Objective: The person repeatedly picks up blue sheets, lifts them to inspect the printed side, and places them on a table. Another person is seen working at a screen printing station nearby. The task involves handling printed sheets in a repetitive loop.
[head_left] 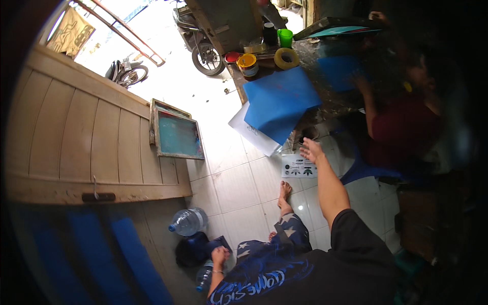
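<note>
At the left stood a plank door, with long blue strips on its near side. A framed screen leaned by the door's far right part. Right of the door's near end, a large clear bottle lay on its side, with a dark bundle just nearer and a smaller bottle nearer again. The left hand was beside these, its fingers curled; whether they gripped anything I could not tell.

Farther right, a yellow-orange tin, a roll of tape and a green cup stood on the worktop. Blue sheets lay over white paper at its near left corner, both reaching past the edge. Nearer, a printed sheet lay on the tiled floor. The right hand was above that sheet's far edge in view, fingers apart and empty.

At the far right, a co-worker's hand seemed to touch another blue sheet, though shadow blurred it.
</note>
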A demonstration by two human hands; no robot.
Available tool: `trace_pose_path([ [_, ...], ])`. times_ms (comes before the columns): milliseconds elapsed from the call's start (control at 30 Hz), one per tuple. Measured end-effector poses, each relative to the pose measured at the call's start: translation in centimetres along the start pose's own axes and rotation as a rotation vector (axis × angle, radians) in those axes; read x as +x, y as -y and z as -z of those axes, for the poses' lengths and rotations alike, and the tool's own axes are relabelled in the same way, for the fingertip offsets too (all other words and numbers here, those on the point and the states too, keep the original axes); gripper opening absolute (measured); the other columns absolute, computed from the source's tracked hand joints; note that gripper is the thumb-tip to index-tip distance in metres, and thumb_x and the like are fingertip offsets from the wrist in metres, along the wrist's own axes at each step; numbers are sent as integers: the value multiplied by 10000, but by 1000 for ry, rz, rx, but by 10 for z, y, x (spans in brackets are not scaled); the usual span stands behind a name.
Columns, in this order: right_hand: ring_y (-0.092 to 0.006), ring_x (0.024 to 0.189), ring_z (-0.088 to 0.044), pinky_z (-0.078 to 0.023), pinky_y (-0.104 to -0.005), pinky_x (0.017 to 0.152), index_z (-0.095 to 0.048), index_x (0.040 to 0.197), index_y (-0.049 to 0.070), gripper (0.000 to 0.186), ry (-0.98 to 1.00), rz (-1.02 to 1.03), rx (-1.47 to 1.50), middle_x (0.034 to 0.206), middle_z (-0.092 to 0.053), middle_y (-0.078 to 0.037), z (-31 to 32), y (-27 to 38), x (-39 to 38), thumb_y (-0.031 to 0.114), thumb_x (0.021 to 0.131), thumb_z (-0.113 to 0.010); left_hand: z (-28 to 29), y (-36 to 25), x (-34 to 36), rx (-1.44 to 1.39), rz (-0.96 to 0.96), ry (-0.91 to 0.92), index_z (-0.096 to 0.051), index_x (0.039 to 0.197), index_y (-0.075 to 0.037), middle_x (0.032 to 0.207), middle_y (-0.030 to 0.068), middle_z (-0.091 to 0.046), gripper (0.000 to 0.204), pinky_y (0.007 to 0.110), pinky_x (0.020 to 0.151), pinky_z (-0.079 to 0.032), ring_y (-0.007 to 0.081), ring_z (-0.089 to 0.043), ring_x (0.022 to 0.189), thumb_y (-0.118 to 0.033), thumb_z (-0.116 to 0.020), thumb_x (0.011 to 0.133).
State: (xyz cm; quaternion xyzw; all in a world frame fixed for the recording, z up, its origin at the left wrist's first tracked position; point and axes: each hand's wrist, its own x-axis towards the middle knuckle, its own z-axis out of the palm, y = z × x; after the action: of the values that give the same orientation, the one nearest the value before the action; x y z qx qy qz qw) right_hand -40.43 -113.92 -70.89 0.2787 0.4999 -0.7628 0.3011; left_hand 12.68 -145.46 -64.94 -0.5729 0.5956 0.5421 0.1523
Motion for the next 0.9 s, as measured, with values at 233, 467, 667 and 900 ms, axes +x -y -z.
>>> trace_pose_path([
  [233, -160, 648, -513, -406, -291, 532, -551, 825, -4, 334, -424, 340, -166, 756, -567, -92, -56, 75, 117, 222, 657, -730, -47, -45, -3, 116, 133, 119, -589, 952, 16, 819, 84, -644, 252, 260, 515, -478, 163, -623, 654, -212, -568, 846],
  [467, -185, 686, -561, -455, -337, 635, -608, 781, -64, 221, -486, 245, -128, 796, -614, -94, -89, 52, 96, 97, 674, -715, -181, -271, 51, 157, -216, 529, -530, 1118, -37, 1047, 48, -606, 386, 285, 775, -445, 141, -574, 900, -356, -472, 909],
  [667, -225, 677, -600, -527, -334, 606, -545, 983, 66, 212, -123, 189, 776, 896, -595, -64, -112, 19, -41, 36, 785, -614, -290, -377, 20, -413, 57, 1103, -279, 1339, 1, 1349, 142, -370, 770, 387, 1006, -315, 248, -383, 1226, -592, -385, 859],
  [900, -121, 587, -481, -391, -235, 505, -550, 835, 91, 80, -201, 103, 854, 752, -565, -13, -85, -31, -163, 130, 827, -620, -326, -355, 6, -428, -192, 679, -493, 1052, 1, 940, 85, -571, 379, 309, 742, -444, 174, -539, 828, -352, -449, 921],
])
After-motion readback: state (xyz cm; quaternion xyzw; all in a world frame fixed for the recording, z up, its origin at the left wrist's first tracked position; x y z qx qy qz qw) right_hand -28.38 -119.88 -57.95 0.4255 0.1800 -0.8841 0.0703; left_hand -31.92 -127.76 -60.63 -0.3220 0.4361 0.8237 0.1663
